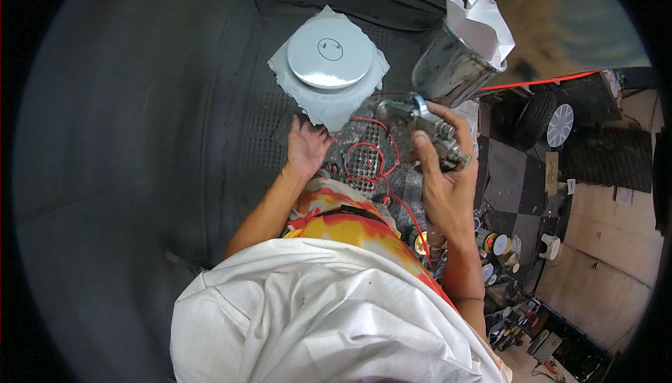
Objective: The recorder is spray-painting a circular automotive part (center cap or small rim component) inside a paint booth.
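My right hand (451, 180) is wrapped round a metal spray gun (430, 131), with the thumb and fingers on its body. A paint-stained metal cup (448, 68) rises above the gun, with a folded white paper (483, 26) sticking out of its mouth. To the left, a glossy white round disc (330, 54) with a small circle in its middle lies on ragged-edged, pale grey sheeting (336, 106). My left hand (308, 148) is raised palm up by the sheeting's near edge, fingers apart. Whether the fingertips touch it, I cannot tell. What supports the disc is hidden.
A red hose (381, 162) lies coiled on the grimy floor and runs along my right side. Dark sheeting (126, 138) lines the left. Farther right are a tyre (535, 117), a silver wheel cover (560, 125), several cans (500, 244) and cluttered tools (514, 323).
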Demonstrator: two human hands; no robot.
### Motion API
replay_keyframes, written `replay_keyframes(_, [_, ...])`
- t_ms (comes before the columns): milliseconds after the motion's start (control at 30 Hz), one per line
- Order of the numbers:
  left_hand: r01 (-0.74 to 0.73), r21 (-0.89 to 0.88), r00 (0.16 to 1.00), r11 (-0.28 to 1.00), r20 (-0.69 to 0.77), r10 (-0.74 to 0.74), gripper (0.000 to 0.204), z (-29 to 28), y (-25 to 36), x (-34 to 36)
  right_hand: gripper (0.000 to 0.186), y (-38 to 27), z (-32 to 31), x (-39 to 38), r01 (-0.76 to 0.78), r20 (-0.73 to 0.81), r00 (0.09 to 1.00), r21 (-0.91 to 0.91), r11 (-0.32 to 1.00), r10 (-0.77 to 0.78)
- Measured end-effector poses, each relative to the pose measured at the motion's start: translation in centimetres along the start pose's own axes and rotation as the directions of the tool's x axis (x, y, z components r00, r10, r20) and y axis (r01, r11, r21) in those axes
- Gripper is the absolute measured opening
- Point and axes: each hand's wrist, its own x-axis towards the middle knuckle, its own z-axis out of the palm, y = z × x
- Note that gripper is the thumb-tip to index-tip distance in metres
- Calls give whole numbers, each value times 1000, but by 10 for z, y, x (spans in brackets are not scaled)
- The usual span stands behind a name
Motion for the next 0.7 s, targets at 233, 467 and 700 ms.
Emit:
replay_keyframes(233, [-149,37,984,988,-97,152,71,-37,73,14,32,21,-2,9,165,-191,961,-184,969,-200])
replay_keyframes(467, [-281,169,959,945,29,281,79,-127,147,58,32,22,38,-29,-58,21,998,91,994,57])
replay_keyframes(700, [-88,69,984,994,-148,97,79,-192,77,33,31,41,34,-34,-31,2,1000,-97,995,31])
